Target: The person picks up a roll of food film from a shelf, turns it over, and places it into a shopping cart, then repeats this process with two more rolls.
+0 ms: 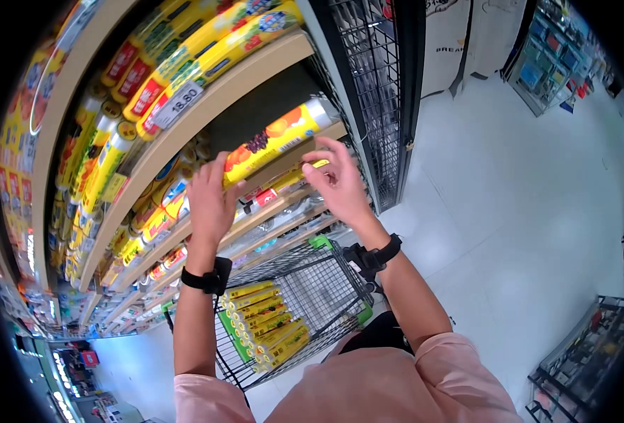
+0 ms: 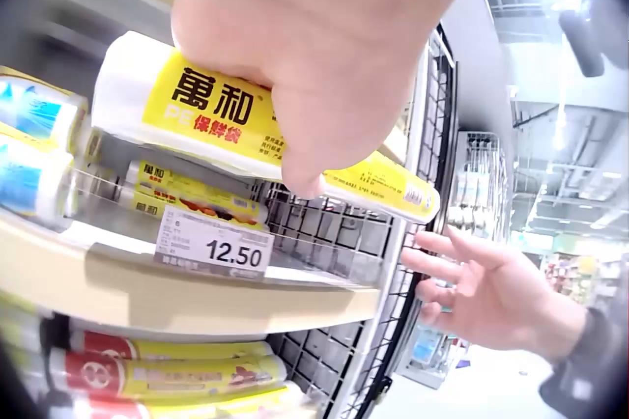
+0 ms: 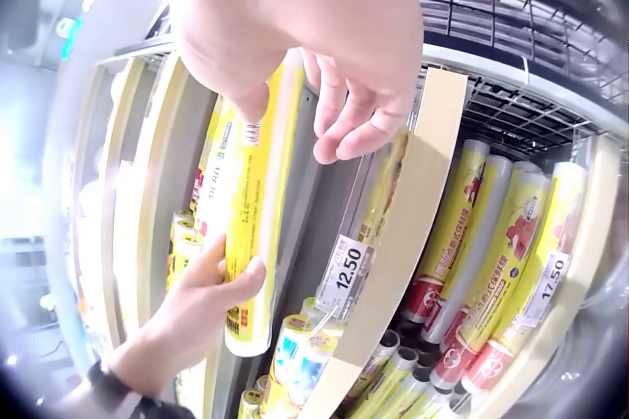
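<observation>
My left hand (image 1: 212, 201) grips a yellow roll (image 1: 278, 141) with fruit pictures near one end, in front of the shelf. In the left wrist view the thumb of that hand (image 2: 329, 46) lies across the roll (image 2: 211, 110). Beside the far end is my right hand (image 1: 341, 187), its fingers loosely bent and apart; the left wrist view shows a gap between this hand (image 2: 496, 291) and the roll. The right wrist view has the roll (image 3: 257, 213) upright in the picture, with the left hand (image 3: 201, 306) at its lower part.
Shelves of yellow rolls carry price tags, one reading 12.50 (image 2: 214, 248), another 18.80 (image 1: 178, 104). Below my arms stands a cart (image 1: 333, 282) with several stacked yellow rolls (image 1: 266, 317). A black wire rack (image 1: 375, 77) borders the shelf's right side; pale floor (image 1: 495, 176) lies beyond.
</observation>
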### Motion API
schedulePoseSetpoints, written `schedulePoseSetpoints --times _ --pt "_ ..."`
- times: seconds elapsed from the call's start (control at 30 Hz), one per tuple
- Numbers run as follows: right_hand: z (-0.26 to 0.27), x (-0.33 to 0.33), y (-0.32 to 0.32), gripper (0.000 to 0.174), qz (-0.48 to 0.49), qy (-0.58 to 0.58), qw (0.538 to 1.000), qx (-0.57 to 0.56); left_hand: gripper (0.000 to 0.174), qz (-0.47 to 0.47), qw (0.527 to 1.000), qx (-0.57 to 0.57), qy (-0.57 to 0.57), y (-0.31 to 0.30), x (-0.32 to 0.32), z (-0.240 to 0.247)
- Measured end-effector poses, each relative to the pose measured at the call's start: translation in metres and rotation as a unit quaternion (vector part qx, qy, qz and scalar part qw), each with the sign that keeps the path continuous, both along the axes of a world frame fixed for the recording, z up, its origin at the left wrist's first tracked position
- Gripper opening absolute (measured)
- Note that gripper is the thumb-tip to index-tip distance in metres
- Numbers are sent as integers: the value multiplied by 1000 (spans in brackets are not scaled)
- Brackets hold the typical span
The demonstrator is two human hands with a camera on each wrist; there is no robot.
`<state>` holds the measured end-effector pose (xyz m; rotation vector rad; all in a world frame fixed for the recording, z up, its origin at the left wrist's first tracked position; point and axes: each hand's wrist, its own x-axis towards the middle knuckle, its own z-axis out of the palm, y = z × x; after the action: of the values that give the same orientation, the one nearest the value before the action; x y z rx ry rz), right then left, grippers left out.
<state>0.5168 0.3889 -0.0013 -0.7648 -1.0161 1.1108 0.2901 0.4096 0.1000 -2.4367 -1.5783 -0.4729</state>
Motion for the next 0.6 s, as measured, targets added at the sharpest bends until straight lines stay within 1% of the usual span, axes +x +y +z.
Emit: schedulePoseSetpoints --times 0.03,0.07,0.1,0.17,0.2,0.23,0.27,0.3,0.37,0.4,0.47,0.5,0.53,0.6 --pt "3 -3 -6 57 1 43 999 10 58 -16 1000 5 -20 -16 -3 -3" --pt "5 -3 -13 61 36 84 996 15 58 -8 998 -41 -44 -33 -6 -4" --pt "9 -2 -24 59 56 81 995 12 58 -38 996 -43 -64 -49 -10 -8" --pt "15 -7 -44 56 97 78 992 6 58 -109 976 -87 -170 -76 -25 -23" --pt "24 -10 -54 53 117 77 990 -11 59 -114 957 -149 -221 -91 -31 -26" --pt "25 -16 -63 53 126 84 988 -26 60 -121 932 -210 -271 -105 -36 -28" --pt "24 -22 -69 53 134 81 987 -26 62 -123 919 -225 -301 -119 -40 -31" --pt "23 -29 -74 53 143 78 986 -26 62 -103 909 -263 -307 -130 -48 -33" --pt "21 -40 -85 52 182 45 982 -13 61 -105 885 -284 -353 -150 -66 -49" --pt "24 -48 -92 51 201 31 979 -6 61 -103 865 -307 -384 -162 -73 -53" --pt "30 -70 -109 50 231 36 972 8 62 -103 819 -350 -443 -184 -84 -60" --pt "34 -80 -117 50 246 38 969 16 62 -109 806 -353 -463 -194 -92 -71" --pt "42 -87 -128 43 263 31 964 -10 63 -114 793 -356 -482 -203 -100 -88" --pt "26 -107 -138 45 236 13 970 -49 65 -108 771 -346 -524 -219 -112 -111"
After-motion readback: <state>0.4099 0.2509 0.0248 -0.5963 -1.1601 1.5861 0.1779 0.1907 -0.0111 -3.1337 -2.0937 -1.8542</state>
